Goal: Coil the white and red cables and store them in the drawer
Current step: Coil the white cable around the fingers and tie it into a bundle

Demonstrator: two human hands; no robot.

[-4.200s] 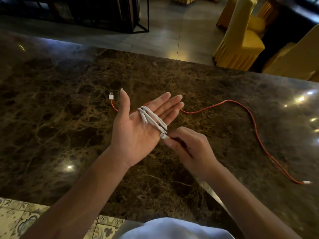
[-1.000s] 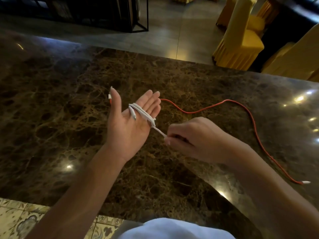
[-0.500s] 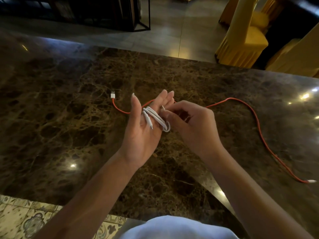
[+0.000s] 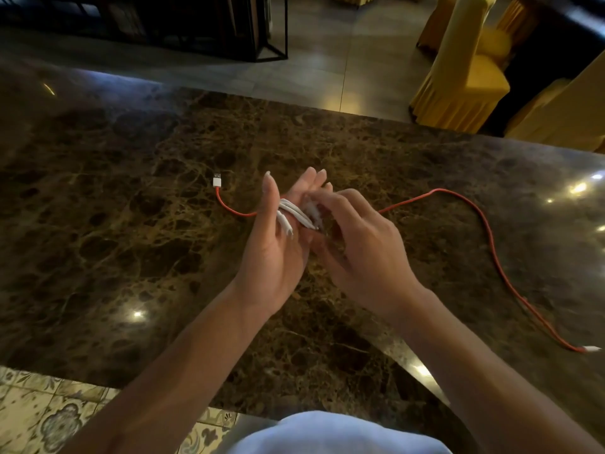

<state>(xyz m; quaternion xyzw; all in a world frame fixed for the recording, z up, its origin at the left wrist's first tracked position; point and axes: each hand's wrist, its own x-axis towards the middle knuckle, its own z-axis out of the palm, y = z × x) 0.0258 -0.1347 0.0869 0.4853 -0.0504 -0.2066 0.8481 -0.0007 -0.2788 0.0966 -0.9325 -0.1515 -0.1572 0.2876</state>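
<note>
1. We see the left hand (image 4: 273, 253) raised above the dark marble surface (image 4: 131, 224), palm turned to the right, with its fingers (image 4: 312, 181) straight and the thumb pointing up.
2. The white cable (image 4: 294, 215) is wound in several loops around the straight fingers of this hand; one short end with a plug hangs down over the palm.
3. The right hand (image 4: 360, 244) is just beside the left one and touches it. Its fingers are curled and they pinch the white cable at the edge of the loops (this part is blurred, so the exact hold we cannot tell).
4. The red cable (image 4: 491, 253) lies uncoiled on the surface. It passes behind both hands; one end with a white plug (image 4: 217, 182) is to the left of the left hand, and the other end is far to the right, near the edge of the surface.
5. Beyond the surface we see a grey floor, chairs with yellow covers (image 4: 458, 80) at the upper right and a black metal frame (image 4: 271, 44) at the top.
6. At the bottom there is a patterned tiled floor (image 4: 49, 417) and a piece of light cloth (image 4: 340, 434) of the person.
</note>
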